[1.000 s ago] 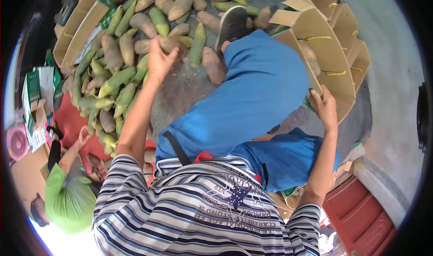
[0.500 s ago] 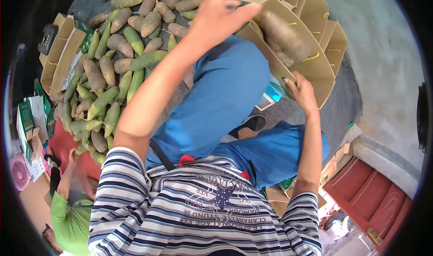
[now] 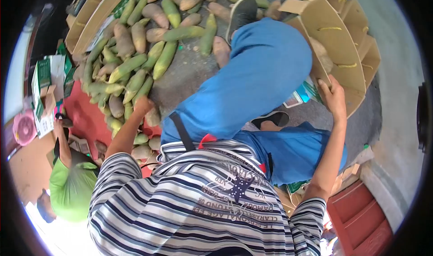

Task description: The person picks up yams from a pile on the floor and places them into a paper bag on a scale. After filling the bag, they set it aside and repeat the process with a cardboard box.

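My left hand (image 3: pixel 143 105) is low over the near side of a pile of long green and brown vegetables (image 3: pixel 128 69). It touches or lies against a brown vegetable (image 3: pixel 153 116); its fingers are too hidden to show whether they grip. At the right, my right hand (image 3: pixel 333 96) is closed around the near wall of an open cardboard box (image 3: pixel 336 44), thumb on one side and fingers on the other. A brownish vegetable (image 3: pixel 321 55) lies inside that box, partly behind its wall.
More cardboard boxes (image 3: pixel 370 59) with yellow cord handles stand behind the held one. My bent knee (image 3: pixel 279 48) is between pile and box. A co-worker in a green shirt (image 3: pixel 72 188) is at the lower left. Another open box (image 3: pixel 92 23) stands beyond the pile.
My left hand has moved from above the box back to the pile at the left. The blurred vegetable over the box now rests inside. My right hand still grips the box wall; the view has shifted.
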`<action>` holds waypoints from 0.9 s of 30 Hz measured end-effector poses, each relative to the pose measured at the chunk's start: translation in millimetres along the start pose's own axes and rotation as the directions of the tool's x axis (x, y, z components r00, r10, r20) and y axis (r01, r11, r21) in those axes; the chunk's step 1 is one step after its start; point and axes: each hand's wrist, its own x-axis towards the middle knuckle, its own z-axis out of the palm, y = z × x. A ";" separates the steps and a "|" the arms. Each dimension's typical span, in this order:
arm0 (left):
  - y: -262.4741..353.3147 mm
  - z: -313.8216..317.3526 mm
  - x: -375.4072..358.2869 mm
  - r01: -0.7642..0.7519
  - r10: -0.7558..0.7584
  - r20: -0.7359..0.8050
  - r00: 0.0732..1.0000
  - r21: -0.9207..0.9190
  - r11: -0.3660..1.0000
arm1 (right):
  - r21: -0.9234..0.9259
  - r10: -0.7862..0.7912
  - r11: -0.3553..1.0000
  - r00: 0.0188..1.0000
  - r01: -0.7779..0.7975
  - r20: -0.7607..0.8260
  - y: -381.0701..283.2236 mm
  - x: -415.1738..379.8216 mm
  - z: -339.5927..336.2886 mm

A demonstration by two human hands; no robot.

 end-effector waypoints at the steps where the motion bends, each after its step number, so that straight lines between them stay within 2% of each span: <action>1: -34.6 30.1 -4.4 -0.001 0.001 -0.012 1.000 -0.042 0.999 | -0.014 0.012 1.000 1.000 -0.012 0.008 -3.7 -0.8 -1.2; 2: -51.9 47.4 -8.9 -0.008 0.006 -0.025 1.000 -0.085 0.996 | -0.016 0.020 1.000 1.000 -0.020 0.003 -5.0 -1.5 -1.1; 5: -61.2 63.8 -16.5 0.213 -0.189 0.159 0.969 -0.151 0.965 | -0.004 0.071 0.997 0.997 -0.071 -0.001 -9.5 -3.1 -0.2; 7: -64.3 76.9 -13.6 0.214 -0.190 0.118 0.975 -0.246 0.945 | 0.030 0.123 0.992 0.992 -0.123 0.018 -15.4 -3.4 -1.4; 8: -67.4 87.7 -8.9 0.213 -0.192 0.098 0.976 -0.293 0.932 | 0.028 0.083 0.996 0.996 -0.083 -0.007 -12.4 -3.1 0.9; 10: -79.0 127.4 14.2 0.240 -0.238 0.068 0.969 -0.496 0.834 | 0.023 0.005 1.000 0.998 -0.004 -0.059 -2.1 -2.0 6.6; 11: -81.4 139.5 21.7 0.244 -0.262 0.055 0.963 -0.589 0.770 | 0.017 0.017 1.000 0.998 -0.016 -0.056 -3.8 -2.1 6.5; 14: -42.2 101.3 3.1 0.449 -0.447 0.104 0.889 -0.398 0.800 | 0.015 0.037 0.999 0.998 -0.036 -0.054 -9.2 -3.9 4.9; 17: 15.8 50.8 -20.3 0.495 -0.470 0.157 0.869 -0.266 0.827 | 0.026 0.020 0.999 0.998 -0.018 -0.064 -12.6 -3.6 4.4; 20: 52.1 39.5 -19.1 0.508 -0.492 0.140 0.859 -0.131 0.851 | 0.010 0.002 1.000 0.998 -0.002 -0.065 -11.2 -2.5 4.5; 23: 49.9 72.8 9.0 0.464 -0.441 0.147 0.885 -0.226 0.856 | 0.024 0.022 1.000 0.999 -0.020 -0.048 -13.5 -4.2 2.5; 27: 58.9 67.8 9.6 0.326 -0.316 0.084 0.945 -0.324 0.888 | 0.022 0.041 0.999 0.998 -0.040 -0.042 -5.6 -1.6 3.7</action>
